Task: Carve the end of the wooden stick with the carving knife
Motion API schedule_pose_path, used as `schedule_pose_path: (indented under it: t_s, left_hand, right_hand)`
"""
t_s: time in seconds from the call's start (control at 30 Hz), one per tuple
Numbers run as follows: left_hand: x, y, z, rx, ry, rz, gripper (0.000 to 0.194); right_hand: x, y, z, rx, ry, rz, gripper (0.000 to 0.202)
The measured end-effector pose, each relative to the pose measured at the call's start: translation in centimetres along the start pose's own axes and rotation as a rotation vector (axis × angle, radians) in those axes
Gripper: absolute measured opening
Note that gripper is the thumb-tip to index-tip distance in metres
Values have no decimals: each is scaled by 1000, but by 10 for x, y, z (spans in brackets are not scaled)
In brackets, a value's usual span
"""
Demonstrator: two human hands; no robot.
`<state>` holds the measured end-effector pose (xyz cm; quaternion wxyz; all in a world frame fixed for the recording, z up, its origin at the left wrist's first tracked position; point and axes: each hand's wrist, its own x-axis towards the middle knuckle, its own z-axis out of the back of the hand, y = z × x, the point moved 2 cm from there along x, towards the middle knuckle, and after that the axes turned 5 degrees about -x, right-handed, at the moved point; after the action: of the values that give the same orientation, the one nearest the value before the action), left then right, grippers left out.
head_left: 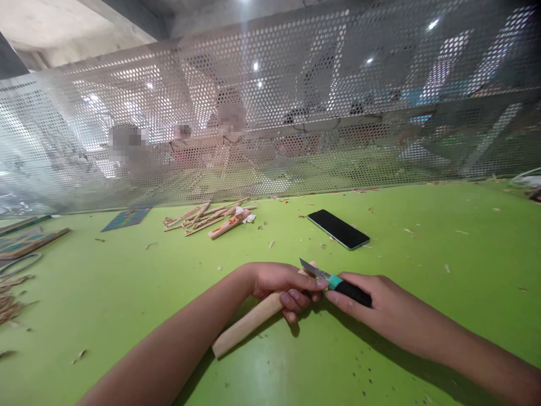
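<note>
My left hand [281,282] is closed around a pale wooden stick [249,327], whose thick end slants down toward me above the green table [139,293]. The stick's far end is mostly hidden behind my fingers and the blade. In my right hand [367,296] is a utility knife [349,288] with a black and teal handle. Its bare blade points up and left, close over the far end of the stick. My left thumb rests against the knife near the base of the blade. Whether the edge touches the wood I cannot tell.
A black-screened phone [339,228] lies just beyond my hands. Behind it to the left is a pile of thin wooden sticks [203,217] with a red-stained piece [229,224]. Shavings [14,301] lie at the left. A perforated metal screen [270,141] borders the back; people show dimly behind it.
</note>
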<state>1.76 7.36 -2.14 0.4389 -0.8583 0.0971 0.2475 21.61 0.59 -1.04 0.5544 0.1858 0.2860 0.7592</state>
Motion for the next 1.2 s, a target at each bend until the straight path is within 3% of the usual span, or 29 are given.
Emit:
schedule_pose_path:
  t_s: [1.2]
  left_hand:
    - [0, 1, 3, -42, 43, 7, 48]
  right_hand:
    - [0, 0, 0, -28, 20, 8, 33]
